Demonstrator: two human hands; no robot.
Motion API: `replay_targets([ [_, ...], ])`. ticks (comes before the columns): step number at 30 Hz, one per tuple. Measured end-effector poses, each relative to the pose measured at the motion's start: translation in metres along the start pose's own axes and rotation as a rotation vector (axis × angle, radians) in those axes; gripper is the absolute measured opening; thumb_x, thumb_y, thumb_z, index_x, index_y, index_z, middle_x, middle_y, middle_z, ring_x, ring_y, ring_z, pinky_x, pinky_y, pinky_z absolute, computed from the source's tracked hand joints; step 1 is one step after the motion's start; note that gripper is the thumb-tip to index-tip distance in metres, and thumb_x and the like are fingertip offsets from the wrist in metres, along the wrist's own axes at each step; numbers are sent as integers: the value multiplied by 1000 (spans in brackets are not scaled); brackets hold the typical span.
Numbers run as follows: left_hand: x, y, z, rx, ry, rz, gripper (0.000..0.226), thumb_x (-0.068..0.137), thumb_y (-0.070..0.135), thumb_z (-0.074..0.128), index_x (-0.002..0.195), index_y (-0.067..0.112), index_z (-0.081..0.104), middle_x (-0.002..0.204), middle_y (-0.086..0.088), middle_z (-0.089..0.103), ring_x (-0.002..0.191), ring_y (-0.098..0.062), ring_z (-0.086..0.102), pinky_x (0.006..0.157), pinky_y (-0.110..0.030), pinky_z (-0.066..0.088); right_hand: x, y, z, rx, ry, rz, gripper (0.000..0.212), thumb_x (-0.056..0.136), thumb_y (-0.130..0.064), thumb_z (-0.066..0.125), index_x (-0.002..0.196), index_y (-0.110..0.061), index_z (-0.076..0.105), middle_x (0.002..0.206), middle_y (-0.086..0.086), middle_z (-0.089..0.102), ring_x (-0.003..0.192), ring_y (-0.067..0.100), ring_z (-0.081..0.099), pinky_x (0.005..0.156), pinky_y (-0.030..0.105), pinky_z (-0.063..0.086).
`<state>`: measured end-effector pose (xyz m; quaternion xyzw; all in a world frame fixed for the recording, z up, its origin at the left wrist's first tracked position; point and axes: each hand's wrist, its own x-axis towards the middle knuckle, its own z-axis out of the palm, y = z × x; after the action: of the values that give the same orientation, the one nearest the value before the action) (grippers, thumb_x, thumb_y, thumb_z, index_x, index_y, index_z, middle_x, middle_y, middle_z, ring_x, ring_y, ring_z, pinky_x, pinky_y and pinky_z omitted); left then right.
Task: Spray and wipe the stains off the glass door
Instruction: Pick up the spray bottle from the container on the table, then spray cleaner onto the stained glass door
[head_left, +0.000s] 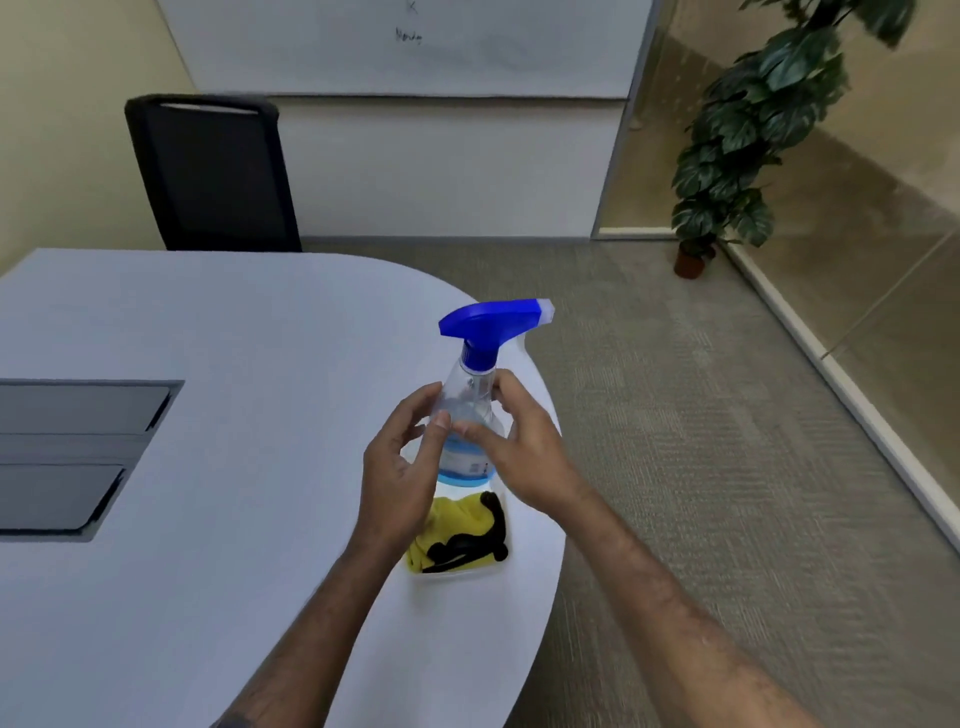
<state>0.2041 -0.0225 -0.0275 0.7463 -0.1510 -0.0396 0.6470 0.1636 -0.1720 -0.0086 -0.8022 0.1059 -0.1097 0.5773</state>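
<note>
Gripping a clear plastic spray bottle with blue trigger head (470, 415) from both sides: left hand (397, 475) has fingers curled round the bottle's left side, thumb pressed on the front; right hand (524, 449) wraps the right side, thumb across the label. Bottle upright, nozzle pointing right, held between the hands over the rounded edge of the white table (208, 415). Just below the hands, a yellow cloth with black trim (457, 535) lies crumpled in a shallow white tray (496, 569) on the table. Beyond the right hand, well apart, glass wall panels (857, 234) and a potted green plant (737, 135). Beyond the left hand, a black chair (213, 176).
</note>
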Motion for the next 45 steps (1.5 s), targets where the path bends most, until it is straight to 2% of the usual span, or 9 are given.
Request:
replay_targets([
  [4, -13, 51, 9, -92, -175, 37, 32, 102, 36, 57, 133, 39, 65, 131, 19, 71, 125, -3, 66, 94, -16, 57, -34, -39, -48, 13, 54, -47, 35, 95, -30, 71, 128, -29, 57, 125, -10, 68, 121, 6, 61, 95, 11, 45],
  [8, -32, 101, 36, -105, -382, 97, 38, 96, 42, 61, 134, 42, 63, 127, 22, 72, 124, -2, 66, 98, -23, 59, -77, -71, -107, 61, 129, -71, 39, 92, -25, 73, 129, -24, 60, 125, 0, 71, 123, 21, 64, 109, 47, 51],
  [11, -54, 139, 70, -116, -532, 169, 35, 102, 26, 64, 134, 42, 63, 125, 21, 74, 119, -5, 69, 97, -22, 59, -118, -88, -153, 53, 201, -83, 40, 93, -23, 74, 130, -20, 61, 124, 3, 71, 122, 23, 65, 108, 52, 52],
  [18, -142, 212, 187, -233, -755, 264, 36, 100, 15, 71, 132, 28, 64, 126, 3, 76, 118, -14, 73, 94, -21, 58, -245, -95, -266, 74, 464, -104, 39, 95, -15, 73, 132, -19, 63, 124, -1, 74, 121, 15, 69, 98, 28, 56],
  [22, -217, 243, 271, -298, -839, 297, 29, 98, 21, 70, 125, 29, 64, 119, 1, 77, 111, -15, 74, 89, -21, 58, -334, -83, -335, 104, 609, -85, 37, 96, -17, 71, 132, -24, 64, 124, -1, 75, 122, 20, 69, 104, 50, 57],
  [27, -318, 282, 377, -391, -979, 302, 24, 99, 24, 69, 121, 28, 62, 116, 3, 75, 110, -15, 72, 88, -23, 58, -442, -71, -417, 103, 820, -47, 52, 100, -23, 69, 150, -23, 53, 149, -5, 62, 140, 10, 56, 119, 48, 45],
  [31, -386, 314, 455, -465, -1068, 276, 27, 96, 23, 69, 121, 18, 59, 115, -4, 75, 112, -29, 71, 93, -36, 60, -514, -68, -478, 27, 1002, -42, 40, 103, -23, 64, 141, -32, 55, 130, -23, 69, 128, -6, 60, 107, 20, 49],
  [34, -434, 338, 513, -527, -1122, 262, 33, 93, 26, 71, 119, 11, 58, 115, -14, 75, 110, -35, 72, 97, -48, 59, -561, -64, -521, -49, 1170, -35, 45, 104, -26, 63, 145, -31, 49, 129, -15, 69, 125, -3, 62, 107, 27, 51],
  [45, -590, 397, 716, -707, -1390, 401, 36, 87, 25, 70, 120, 35, 61, 118, 4, 76, 112, -15, 74, 90, -17, 56, -690, -34, -691, -263, 1769, -65, 90, 80, -66, 70, 155, -53, 22, 103, -7, 70, 96, 8, 72, 90, 36, 58],
])
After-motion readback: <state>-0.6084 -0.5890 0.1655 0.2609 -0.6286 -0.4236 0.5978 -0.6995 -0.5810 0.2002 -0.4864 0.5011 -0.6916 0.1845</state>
